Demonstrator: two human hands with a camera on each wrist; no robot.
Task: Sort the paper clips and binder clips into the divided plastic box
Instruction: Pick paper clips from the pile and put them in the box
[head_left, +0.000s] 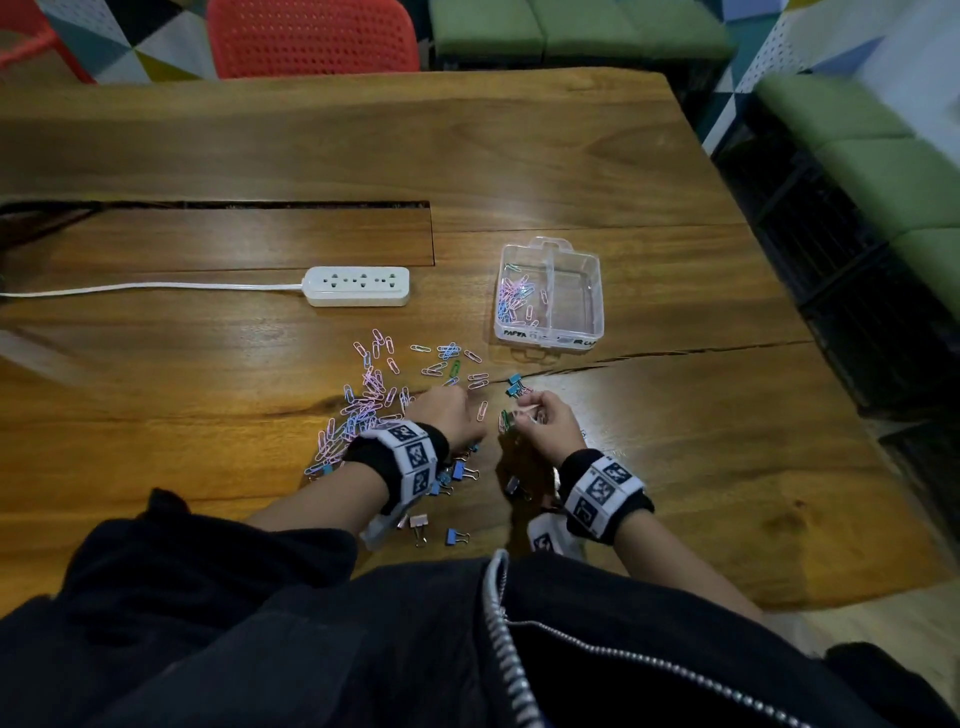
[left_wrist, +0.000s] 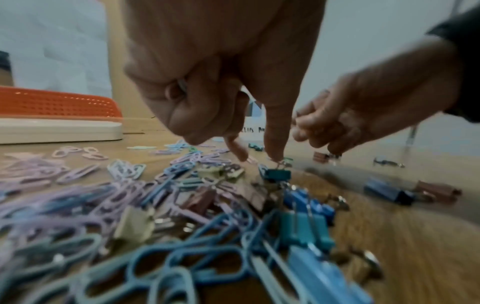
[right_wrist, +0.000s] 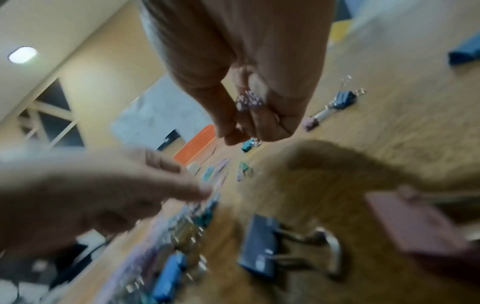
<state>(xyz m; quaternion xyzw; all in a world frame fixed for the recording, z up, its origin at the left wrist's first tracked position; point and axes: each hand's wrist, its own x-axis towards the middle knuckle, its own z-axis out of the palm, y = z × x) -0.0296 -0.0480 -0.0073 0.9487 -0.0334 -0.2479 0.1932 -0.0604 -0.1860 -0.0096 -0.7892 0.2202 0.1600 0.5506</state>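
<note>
Beside the divided plastic box (head_left: 549, 296), the right hand (head_left: 551, 425) holds its grip clenched on paper clips (right_wrist: 248, 101); the left hand (head_left: 448, 411) pinches a teal binder clip (left_wrist: 277, 174) above the worktop (head_left: 701, 415) pile

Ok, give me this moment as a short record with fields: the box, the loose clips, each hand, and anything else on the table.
box: clear divided plastic box on wooden table; left compartment holds pastel paper clips, right compartment looks empty
loose paper clips: pastel pile beside left hand
loose binder clips: small coloured binder clips near both wrists
left hand: fingertips down in the pile, at a teal binder clip
right hand: holds a bunch of clips
other: white power strip
</note>
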